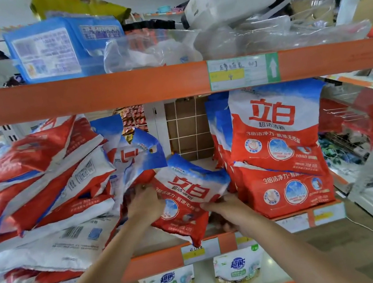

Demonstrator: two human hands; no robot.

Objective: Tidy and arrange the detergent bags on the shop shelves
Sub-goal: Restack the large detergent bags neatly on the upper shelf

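Both hands, left hand [144, 204] and right hand [225, 209], around tilted detergent bag [191, 195].

open gap [188, 128], toppled bags [45, 181] left, upright bags [278, 147] right

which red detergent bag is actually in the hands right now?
The tilted middle bag, held by the left hand and right hand; the left pile and upright row are untouched.

Your left hand [145, 204] and right hand [225, 209] gripping tilted red detergent bag [190, 195] at shelf edge [166, 257]. Messy bag pile [45, 181] lying left of your fingers; upright bags [278, 147] standing right of them.
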